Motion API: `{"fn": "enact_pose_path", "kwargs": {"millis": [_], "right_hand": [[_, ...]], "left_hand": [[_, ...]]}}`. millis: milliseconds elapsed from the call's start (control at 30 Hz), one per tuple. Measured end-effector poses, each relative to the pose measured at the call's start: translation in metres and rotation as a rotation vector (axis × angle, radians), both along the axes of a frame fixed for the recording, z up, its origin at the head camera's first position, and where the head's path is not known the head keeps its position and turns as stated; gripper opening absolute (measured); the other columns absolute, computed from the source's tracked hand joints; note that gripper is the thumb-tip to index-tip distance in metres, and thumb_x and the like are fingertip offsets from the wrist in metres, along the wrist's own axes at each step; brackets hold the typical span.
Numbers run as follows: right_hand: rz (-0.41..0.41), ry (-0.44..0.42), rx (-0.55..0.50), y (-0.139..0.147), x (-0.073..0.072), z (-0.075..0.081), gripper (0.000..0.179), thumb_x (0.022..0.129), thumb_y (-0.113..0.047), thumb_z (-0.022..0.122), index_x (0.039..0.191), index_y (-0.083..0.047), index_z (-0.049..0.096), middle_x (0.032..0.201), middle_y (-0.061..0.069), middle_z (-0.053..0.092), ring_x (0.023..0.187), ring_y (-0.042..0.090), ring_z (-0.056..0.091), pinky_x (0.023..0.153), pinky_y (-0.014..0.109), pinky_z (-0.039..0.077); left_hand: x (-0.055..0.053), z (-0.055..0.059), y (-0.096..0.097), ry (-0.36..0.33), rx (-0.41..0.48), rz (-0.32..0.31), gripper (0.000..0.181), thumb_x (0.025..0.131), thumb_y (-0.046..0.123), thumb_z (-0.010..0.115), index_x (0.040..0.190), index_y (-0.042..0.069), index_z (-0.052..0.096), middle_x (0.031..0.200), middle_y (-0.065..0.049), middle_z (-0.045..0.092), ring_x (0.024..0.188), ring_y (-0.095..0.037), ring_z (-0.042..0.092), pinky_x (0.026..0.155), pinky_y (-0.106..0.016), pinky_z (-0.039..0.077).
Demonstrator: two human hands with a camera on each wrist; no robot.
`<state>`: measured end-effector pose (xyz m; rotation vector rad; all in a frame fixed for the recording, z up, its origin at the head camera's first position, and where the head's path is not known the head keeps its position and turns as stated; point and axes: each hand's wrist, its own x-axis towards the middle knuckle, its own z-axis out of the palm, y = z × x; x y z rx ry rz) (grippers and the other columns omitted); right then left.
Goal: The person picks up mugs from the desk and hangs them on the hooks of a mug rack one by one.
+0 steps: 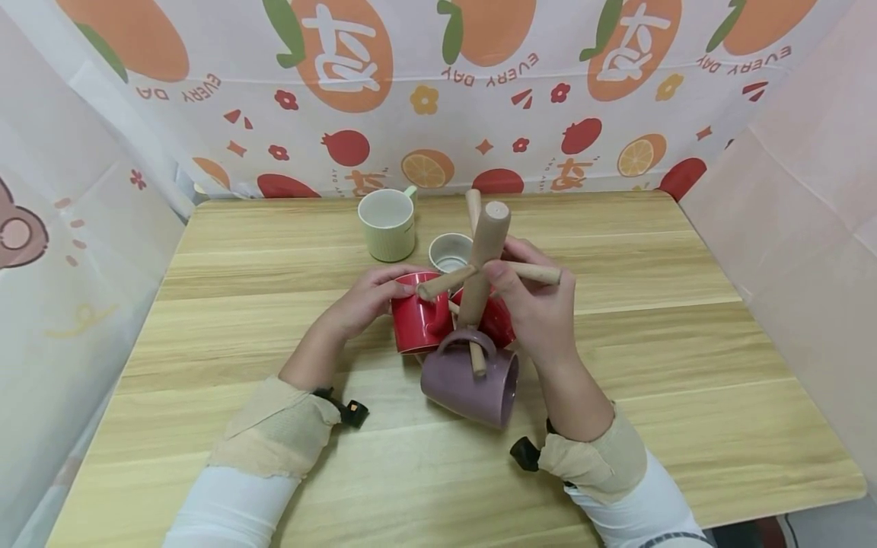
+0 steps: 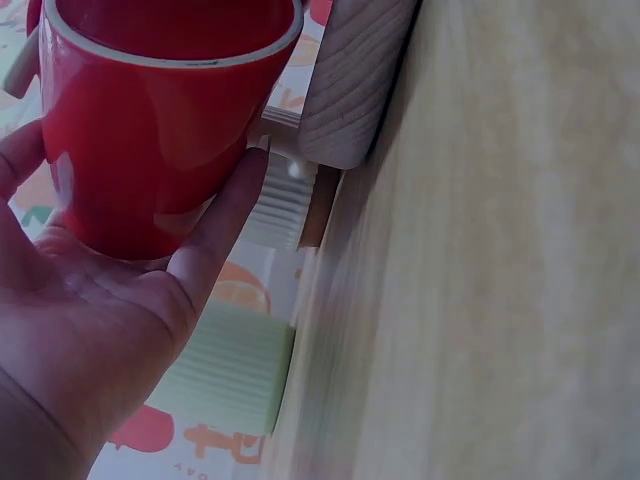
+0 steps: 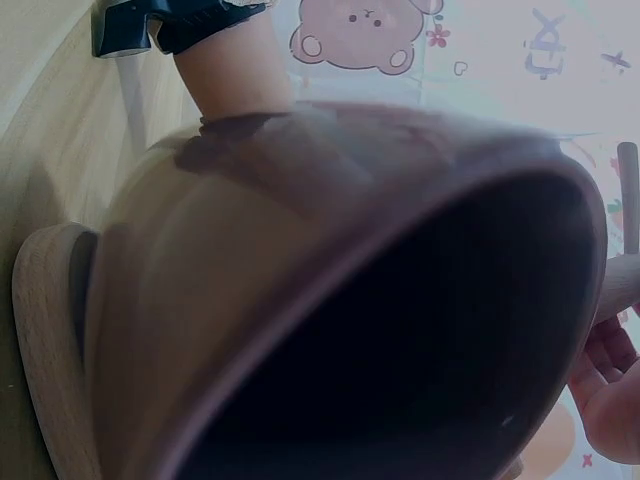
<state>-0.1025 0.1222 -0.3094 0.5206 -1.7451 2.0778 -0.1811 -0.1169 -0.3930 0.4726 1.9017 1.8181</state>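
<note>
My left hand (image 1: 359,304) holds a red mug (image 1: 409,327) by its body, thumb near the rim; in the left wrist view the fingers spread round the red mug (image 2: 150,150). This mug is at the left side of a wooden mug tree (image 1: 488,236), beside one of its pegs. My right hand (image 1: 544,320) grips the tree near its upper pegs, thumb at the post. On a low front peg a purple mug (image 1: 466,384) hangs by its handle, tilted, its mouth to the right. Behind the post is a second red mug (image 1: 500,323), partly hidden.
A pale green mug (image 1: 387,236) stands upright at the back of the wooden table (image 1: 240,304). Right of it is a small ribbed whitish cup (image 1: 447,250), partly behind the tree. A fruit-printed cloth (image 1: 438,137) hangs along the table's back edge.
</note>
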Motion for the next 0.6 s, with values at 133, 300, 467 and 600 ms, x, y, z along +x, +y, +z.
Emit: {"fn": "enact_pose_path", "kwargs": {"millis": [133, 300, 467, 600], "right_hand": [[-0.002, -0.003, 0.004, -0.0005, -0.0008, 0.0014, 0.064, 0.081, -0.045, 0.077, 0.119, 0.006, 0.067, 0.103, 0.002, 0.073, 0.098, 0.020, 0.066, 0.085, 0.030, 0.056], [-0.011, -0.017, 0.006, -0.0012, -0.0027, 0.0031, 0.068, 0.080, -0.046, 0.078, 0.118, 0.009, 0.066, 0.102, 0.002, 0.073, 0.097, 0.020, 0.066, 0.085, 0.030, 0.056], [-0.002, -0.028, 0.002, -0.0017, -0.0046, 0.0038, 0.071, 0.080, -0.046, 0.078, 0.119, 0.012, 0.064, 0.105, 0.002, 0.073, 0.098, 0.020, 0.066, 0.085, 0.030, 0.057], [0.002, -0.027, -0.003, -0.0018, -0.0057, 0.0047, 0.070, 0.080, -0.046, 0.078, 0.119, 0.011, 0.064, 0.105, 0.003, 0.073, 0.098, 0.020, 0.066, 0.084, 0.030, 0.057]], "left_hand": [[0.0004, 0.0023, 0.0003, -0.023, -0.004, -0.002, 0.045, 0.093, 0.014, 0.049, 0.137, 0.003, 0.054, 0.118, -0.003, 0.064, 0.104, -0.020, 0.065, 0.080, -0.038, 0.058], [-0.0003, 0.0036, -0.0005, -0.040, 0.015, -0.006, 0.046, 0.093, 0.014, 0.050, 0.137, 0.003, 0.053, 0.118, -0.003, 0.064, 0.103, -0.019, 0.065, 0.079, -0.036, 0.058], [-0.0005, 0.0044, -0.0012, -0.036, 0.035, -0.006, 0.048, 0.092, 0.013, 0.050, 0.137, -0.003, 0.050, 0.112, 0.000, 0.065, 0.096, -0.017, 0.066, 0.077, -0.033, 0.058], [-0.0008, 0.0073, -0.0019, -0.010, 0.002, -0.015, 0.047, 0.092, 0.014, 0.051, 0.137, 0.000, 0.051, 0.113, -0.001, 0.064, 0.096, -0.017, 0.066, 0.078, -0.033, 0.057]]}}
